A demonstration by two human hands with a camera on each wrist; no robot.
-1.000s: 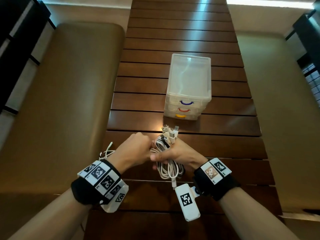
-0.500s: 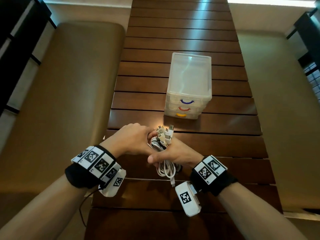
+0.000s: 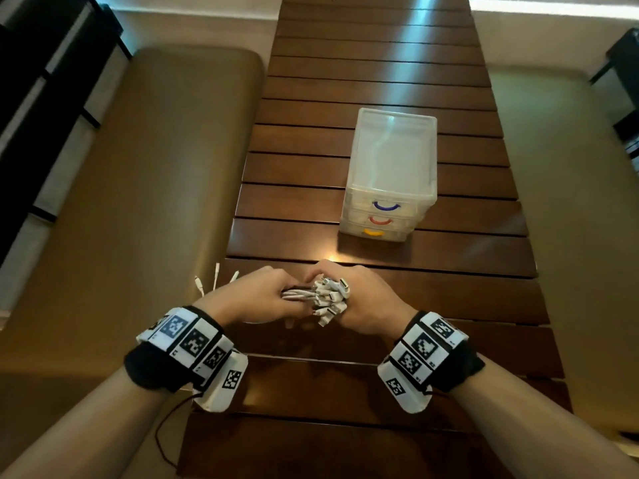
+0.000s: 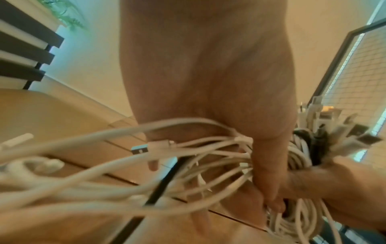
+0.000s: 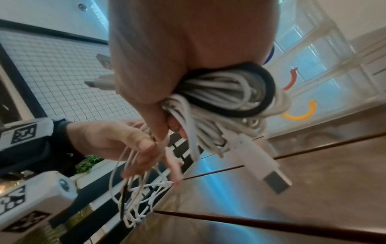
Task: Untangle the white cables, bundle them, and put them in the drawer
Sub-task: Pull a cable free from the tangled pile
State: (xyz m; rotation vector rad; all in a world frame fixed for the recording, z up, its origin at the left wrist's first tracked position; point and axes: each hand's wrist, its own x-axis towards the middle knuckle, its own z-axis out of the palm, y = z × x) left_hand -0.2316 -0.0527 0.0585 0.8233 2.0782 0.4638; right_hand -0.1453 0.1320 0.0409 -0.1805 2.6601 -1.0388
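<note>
A bundle of white cables hangs just above the slatted wooden table, held between both hands. My right hand grips the end where several plugs stick out. In the right wrist view a black band loops round the coiled cables, and a USB plug dangles below. My left hand curls round the looser strands; a few loose ends poke out to its left. The clear drawer unit stands beyond, all three drawers shut.
Tan padded benches run along both sides of the table. The drawer fronts carry blue, red and yellow handles. A thin black cord hangs from my left wrist band.
The bundle, earlier upright with loops hanging under my right hand, now lies sideways between the hands. My right wrist has rolled palm-down and my left hand has closed on the strands.
</note>
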